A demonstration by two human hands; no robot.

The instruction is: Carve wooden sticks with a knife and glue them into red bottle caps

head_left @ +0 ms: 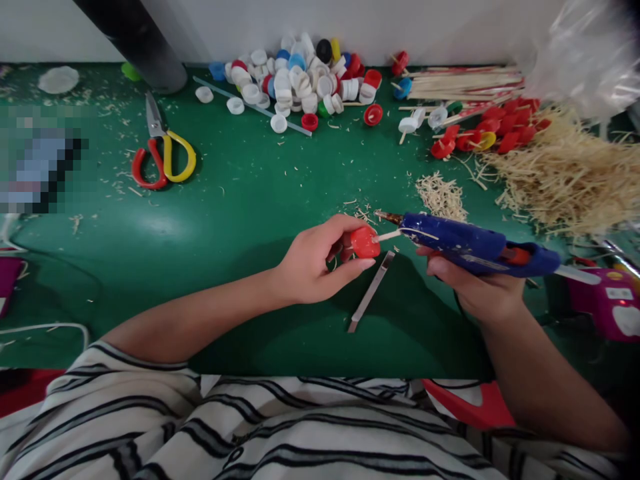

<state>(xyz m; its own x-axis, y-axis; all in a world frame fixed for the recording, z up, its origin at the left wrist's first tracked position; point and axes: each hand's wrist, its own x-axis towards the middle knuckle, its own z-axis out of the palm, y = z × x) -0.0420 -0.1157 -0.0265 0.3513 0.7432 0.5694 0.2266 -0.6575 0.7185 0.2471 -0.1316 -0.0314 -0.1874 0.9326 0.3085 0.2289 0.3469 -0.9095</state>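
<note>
My left hand (323,260) pinches a red bottle cap (365,242) between thumb and fingers. A thin wooden stick (388,235) juts out of the cap to the right. My right hand (480,287) is wrapped round the handle of a blue hot glue gun (460,241). The gun's nozzle points left, just above and right of the cap, and a glue stick (577,274) sticks out of its back end. Below the cap a narrow metal blade tool (371,292) lies on the table. A small heap of short wood strips (442,195) lies behind the gun.
Scissors (163,143) with red and yellow handles lie at the left. Loose bottle caps (305,80) are piled at the back. Red caps with sticks (505,130), a bundle of sticks (465,83) and pale straw-like strands (575,173) fill the right. A black post (145,43) stands back left.
</note>
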